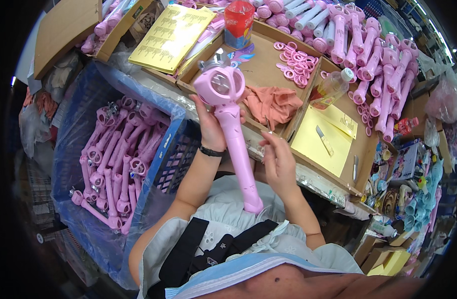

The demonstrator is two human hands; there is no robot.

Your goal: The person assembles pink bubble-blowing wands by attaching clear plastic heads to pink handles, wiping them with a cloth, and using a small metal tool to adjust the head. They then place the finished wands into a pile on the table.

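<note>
My left hand is wrapped round the neck of a pink toy wand. The wand stands tilted in front of me, its round openwork head with a silver crown on top and its handle end down by my lap. My right hand is to the right of the handle, apart from it. Its thumb and forefinger are pinched together at a small thin thing too small to name. An orange cloth lies crumpled in the cardboard tray just beyond my hands.
At left stands a blue plastic-lined crate of pink wands. Cardboard trays hold pink rings, a bottle, yellow paper and a knife. More wands are heaped at far right. A red-and-blue container stands behind.
</note>
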